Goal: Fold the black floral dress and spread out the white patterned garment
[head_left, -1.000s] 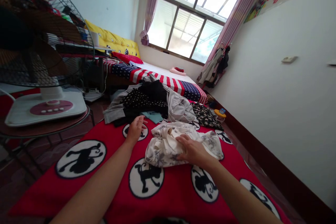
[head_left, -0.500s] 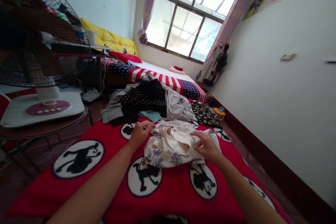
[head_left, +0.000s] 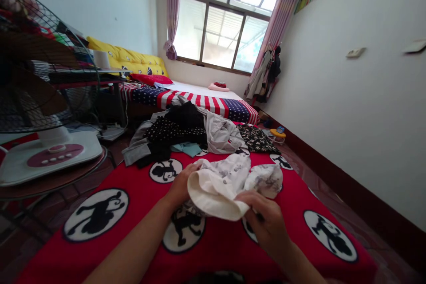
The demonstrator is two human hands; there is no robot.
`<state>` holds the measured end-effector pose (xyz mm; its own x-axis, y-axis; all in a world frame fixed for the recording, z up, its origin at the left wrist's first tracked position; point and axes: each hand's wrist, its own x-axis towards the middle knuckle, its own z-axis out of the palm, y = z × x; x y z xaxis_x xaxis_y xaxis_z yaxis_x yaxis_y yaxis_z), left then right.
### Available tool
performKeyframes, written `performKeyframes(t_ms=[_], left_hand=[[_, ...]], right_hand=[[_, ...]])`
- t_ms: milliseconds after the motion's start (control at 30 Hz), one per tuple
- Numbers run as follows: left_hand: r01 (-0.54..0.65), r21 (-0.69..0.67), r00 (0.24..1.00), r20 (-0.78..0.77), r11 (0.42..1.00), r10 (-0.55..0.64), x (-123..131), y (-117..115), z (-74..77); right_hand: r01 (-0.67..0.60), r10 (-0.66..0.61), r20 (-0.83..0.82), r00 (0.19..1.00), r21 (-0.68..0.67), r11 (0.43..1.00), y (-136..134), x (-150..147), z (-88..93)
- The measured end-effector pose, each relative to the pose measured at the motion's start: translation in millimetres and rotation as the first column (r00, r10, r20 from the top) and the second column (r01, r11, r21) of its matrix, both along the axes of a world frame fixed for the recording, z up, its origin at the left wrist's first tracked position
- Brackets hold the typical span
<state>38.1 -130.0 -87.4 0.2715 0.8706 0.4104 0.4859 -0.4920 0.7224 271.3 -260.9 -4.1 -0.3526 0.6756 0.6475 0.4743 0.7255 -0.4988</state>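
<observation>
A white garment with a grey floral print (head_left: 233,168) is partly lifted above the red blanket (head_left: 140,244), which bears black monkey figures in white circles. Its cream waistband or hem forms an open loop facing me. My left hand (head_left: 183,184) is closed on the left side of this edge, the fingertips partly hidden by cloth. On the right, my right hand (head_left: 262,213) pinches the same edge between thumb and fingers. Part of the garment lies bunched beyond my right hand.
Behind the garment lie a pile of black and grey clothes (head_left: 176,128), a light grey cloth (head_left: 221,133) and a black patterned cloth (head_left: 256,137). A fan (head_left: 56,151) stands on a stool at the left. A bed (head_left: 196,97) is under the window.
Both hands have taken hold of the garment's cream edge, raised it and drawn it towards me into an open loop. The camera view has shifted slightly.
</observation>
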Motion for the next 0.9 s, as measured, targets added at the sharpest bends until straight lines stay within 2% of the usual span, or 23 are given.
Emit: performKeyframes(t_ms=[67,167,267,333,400,433,500,533,600,633,700,767,833,900], left_hand=[[-0.01,-0.02,1.0,0.005,1.0,0.01,4,2,-4.3],[0.088,0.013,0.995,0.051,0.996,-0.089,11,-3,-2.4],[0.168,0.086,0.978,0.11,0.982,-0.177,17,-21,14.0],[0.19,0.127,0.971,0.12,0.974,-0.205,23,-38,29.3],[0.234,0.165,0.962,0.102,0.958,-0.252,30,-54,42.9],[0.247,0.182,0.96,0.089,0.952,-0.266,33,-60,47.9],[0.213,0.177,0.967,0.101,0.961,-0.233,35,-67,53.5],[0.166,0.148,0.972,0.145,0.975,-0.187,34,-68,54.2],[0.043,0.054,0.958,0.281,0.998,-0.057,28,-64,52.2],[-0.013,0.002,0.94,0.341,1.0,0.011,23,-61,50.0],[-0.083,-0.072,0.913,0.395,0.994,0.105,12,-55,44.7],[-0.085,-0.103,0.919,0.376,0.991,0.118,3,-53,39.6],[-0.026,-0.113,0.939,0.337,0.993,0.063,-3,-54,35.9],[0.001,-0.111,0.958,0.286,0.994,0.031,-6,-55,34.1]], right_hand=[[-0.061,0.062,0.016,0.998,-0.017,0.998,-20,-7,-3.8],[-0.02,0.02,0.062,0.998,-0.005,1.0,-29,-10,-17.6],[0.133,-0.137,0.159,0.978,0.036,0.99,-20,-6,-30.9],[0.264,-0.264,0.248,0.932,0.036,0.964,-12,-4,-33.9],[0.359,-0.326,0.355,0.876,-0.03,0.933,-7,-4,-30.3],[0.38,-0.314,0.404,0.859,-0.092,0.921,-5,-5,-26.1],[0.352,-0.227,0.415,0.881,-0.257,0.9,0,-8,-14.0],[0.298,-0.172,0.346,0.922,-0.353,0.887,3,-10,-6.5],[0.137,-0.125,0.059,0.99,-0.544,0.828,12,-15,10.9],[0.046,-0.153,-0.119,0.981,-0.622,0.782,19,-18,20.8],[-0.127,-0.271,-0.425,0.864,-0.704,0.698,36,-27,43.9],[-0.287,-0.323,-0.624,0.712,-0.678,0.677,56,-41,72.5],[-0.445,-0.23,-0.768,0.598,-0.556,0.702,74,-61,107.2],[-0.555,-0.081,-0.846,0.527,-0.415,0.721,84,-83,147.6]])
